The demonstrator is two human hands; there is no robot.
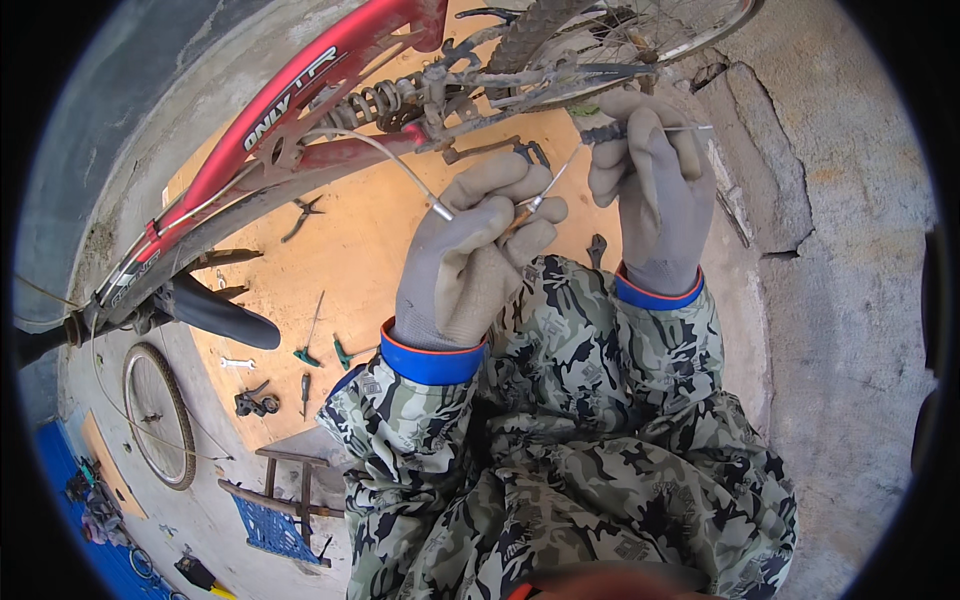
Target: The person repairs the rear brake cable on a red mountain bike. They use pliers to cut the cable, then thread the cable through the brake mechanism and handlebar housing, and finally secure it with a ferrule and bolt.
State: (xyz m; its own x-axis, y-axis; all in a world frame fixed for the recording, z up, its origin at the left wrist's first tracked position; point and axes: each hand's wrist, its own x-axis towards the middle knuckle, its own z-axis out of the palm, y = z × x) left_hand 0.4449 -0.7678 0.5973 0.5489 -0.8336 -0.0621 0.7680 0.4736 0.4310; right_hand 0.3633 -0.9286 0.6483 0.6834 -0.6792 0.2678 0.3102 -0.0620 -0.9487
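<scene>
Both my hands wear grey work gloves, raised in front of a red bicycle frame (225, 150). My left hand (460, 265) is closed around a bicycle cable, fingers curled in. A pale cable housing (385, 155) with a silver end cap arcs from the frame to this hand. Thin inner wire (563, 178) runs from the left fingers up to my right hand (660, 195). That hand pinches a dark ribbed piece (604, 133), its kind unclear. A short wire end (690, 127) sticks out past the right fingers. The rear wheel (540, 40) and coil shock (375, 103) sit just beyond.
On a wooden board (235, 310) lie pliers (300, 218), a wrench (238, 363), green-handled tools (306, 356), a screwdriver (305, 394) and a black derailleur-like part (257, 403). A loose wheel (185, 440) and a blue-seated stool (272, 525) are at left. Cracked concrete (840, 250) lies right.
</scene>
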